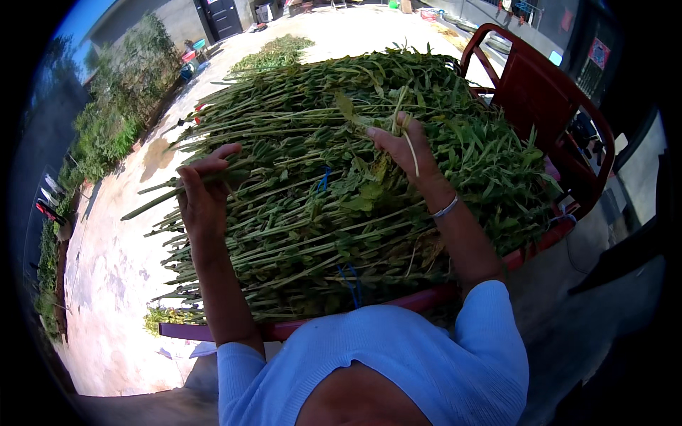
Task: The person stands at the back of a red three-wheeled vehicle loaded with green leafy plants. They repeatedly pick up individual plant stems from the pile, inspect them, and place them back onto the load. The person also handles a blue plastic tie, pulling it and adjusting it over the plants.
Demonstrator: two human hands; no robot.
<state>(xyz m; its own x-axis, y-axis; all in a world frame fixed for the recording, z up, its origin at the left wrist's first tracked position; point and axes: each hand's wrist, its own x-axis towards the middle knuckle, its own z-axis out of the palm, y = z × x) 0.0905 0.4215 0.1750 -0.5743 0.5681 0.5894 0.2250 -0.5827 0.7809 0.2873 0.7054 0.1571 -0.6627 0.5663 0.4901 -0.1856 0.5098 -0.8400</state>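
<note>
Cut green stalks with pods and leaves form a wide pile (298, 213) in front of me, with their bare ends mostly to the left. At the pile's left side, my left hand (204, 195) is closed round green stalks (153, 201), whose cut ends stick out to the left past the thumb. Farther right, my right hand (408, 145) is closed on a few pale stems with leaves (347, 108), above the leafy part of the pile. A silvery bracelet (446, 206) circles my right wrist. Blue ties (324, 179) show among the stalks.
The pile lies on a red cart, with its near rail (426, 298) against my body and a red frame (536, 92) at the right. More cut plants (277, 53) lie on the pale ground beyond. Bushes (121, 92) line the left, and a dark door (222, 18) stands far back.
</note>
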